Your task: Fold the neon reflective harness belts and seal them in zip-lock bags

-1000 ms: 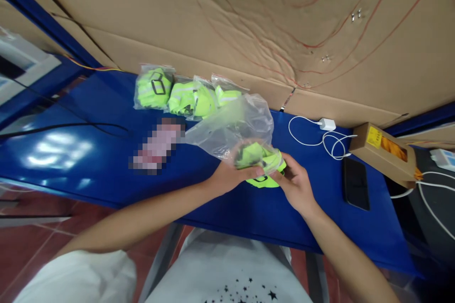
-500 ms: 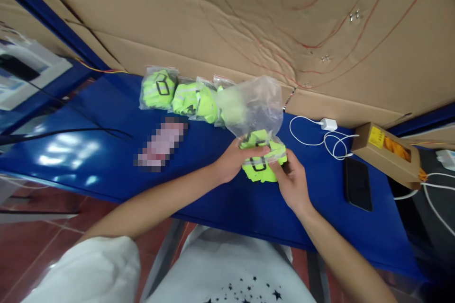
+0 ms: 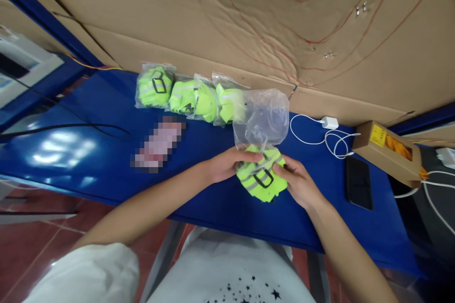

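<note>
A yellow-green bundle [image 3: 265,180] with grey stripes and a black buckle is between my two hands, its upper part inside the mouth of a clear plastic bag [image 3: 265,116]. My left hand [image 3: 227,163] pinches the bag's edge and the bundle on the left, thumb on top. On the right, my right hand [image 3: 296,180] grips the bundle, with the fingers partly hidden behind it. The rest of the bag stretches away from me, puffed and see-through.
Several bagged yellow-green bundles [image 3: 155,86] line the cardboard wall [image 3: 159,23]. On the blue table [image 3: 220,203] lie a pixelated item [image 3: 159,144], a white charger [image 3: 330,123] with cable, a black phone [image 3: 358,183] and a cardboard box [image 3: 387,154].
Both hands have moved slightly toward me with the bundle, which is tilted differently. The bag's free part has shifted right and lower, uncovering more of the rightmost bagged bundle behind.
</note>
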{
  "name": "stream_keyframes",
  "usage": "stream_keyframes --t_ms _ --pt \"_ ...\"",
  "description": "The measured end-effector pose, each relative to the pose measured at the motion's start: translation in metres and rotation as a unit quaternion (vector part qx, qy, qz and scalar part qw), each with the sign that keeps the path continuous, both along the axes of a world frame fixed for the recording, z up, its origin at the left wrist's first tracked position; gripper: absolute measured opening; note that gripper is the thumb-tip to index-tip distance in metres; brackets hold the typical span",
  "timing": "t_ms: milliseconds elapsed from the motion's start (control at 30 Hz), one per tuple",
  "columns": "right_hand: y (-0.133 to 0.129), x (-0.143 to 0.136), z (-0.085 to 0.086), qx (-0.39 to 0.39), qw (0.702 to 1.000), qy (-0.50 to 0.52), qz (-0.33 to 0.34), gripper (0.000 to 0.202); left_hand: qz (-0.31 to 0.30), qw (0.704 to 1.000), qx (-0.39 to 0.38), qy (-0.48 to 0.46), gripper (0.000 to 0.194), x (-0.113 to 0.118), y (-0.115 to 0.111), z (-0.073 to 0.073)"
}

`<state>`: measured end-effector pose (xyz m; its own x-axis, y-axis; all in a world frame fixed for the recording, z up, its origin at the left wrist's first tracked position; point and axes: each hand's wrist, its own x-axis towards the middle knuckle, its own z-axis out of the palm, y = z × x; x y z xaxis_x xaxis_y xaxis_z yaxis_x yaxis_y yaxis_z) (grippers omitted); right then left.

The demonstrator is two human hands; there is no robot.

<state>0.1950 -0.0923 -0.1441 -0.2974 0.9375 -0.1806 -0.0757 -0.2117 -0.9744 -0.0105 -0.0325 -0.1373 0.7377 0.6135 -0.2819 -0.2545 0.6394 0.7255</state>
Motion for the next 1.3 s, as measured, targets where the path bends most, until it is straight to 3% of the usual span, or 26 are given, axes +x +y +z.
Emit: stream_keyframes --t_ms 100,200,300,400,533,633,733,867,1033,1300 --pt "-0.005 0.003 0.002 0.077 0.994 -0.053 0.06 0.045 -0.049 0.999 -0.021 -0.004 0.06 -0.003 0.0 -0.001" --pt "-0.008 -0.002 0.004 0.142 0.985 -0.091 0.036 0.043 -0.048 0.998 -0.049 0.0 0.062 -0.002 -0.003 -0.001" --pt "-0.007 -0.001 0.006 0.159 0.98 -0.116 -0.005 0.046 -0.006 1.0 -0.018 -0.011 0.055 -0.003 -0.002 0.001" --pt "-0.005 0.005 0.006 0.154 0.976 -0.137 -0.072 0.048 0.021 1.0 0.019 -0.013 0.052 -0.003 0.0 0.003" --pt "-0.001 0.016 0.005 0.149 0.973 -0.156 -0.084 0.045 0.064 0.997 0.023 0.027 0.052 -0.001 0.002 0.002" --pt "0.003 0.022 0.003 0.151 0.965 -0.164 -0.138 0.041 0.111 0.992 0.042 0.051 0.051 0.0 0.003 -0.002" --pt "0.004 0.023 0.0 0.157 0.954 -0.184 -0.178 0.041 0.109 0.99 0.064 0.063 0.05 0.002 0.004 -0.006" --pt "0.005 0.023 -0.002 0.14 0.956 -0.195 -0.168 0.043 0.131 0.987 0.055 0.077 0.043 0.005 0.003 -0.011" --pt "0.007 0.023 -0.005 0.12 0.951 -0.156 -0.237 0.045 0.143 0.988 0.041 0.044 0.042 0.008 0.0 -0.012" --pt "0.01 0.028 0.002 0.059 0.979 -0.084 -0.175 0.046 0.177 0.983 -0.052 0.018 0.016 0.009 0.0 -0.019"
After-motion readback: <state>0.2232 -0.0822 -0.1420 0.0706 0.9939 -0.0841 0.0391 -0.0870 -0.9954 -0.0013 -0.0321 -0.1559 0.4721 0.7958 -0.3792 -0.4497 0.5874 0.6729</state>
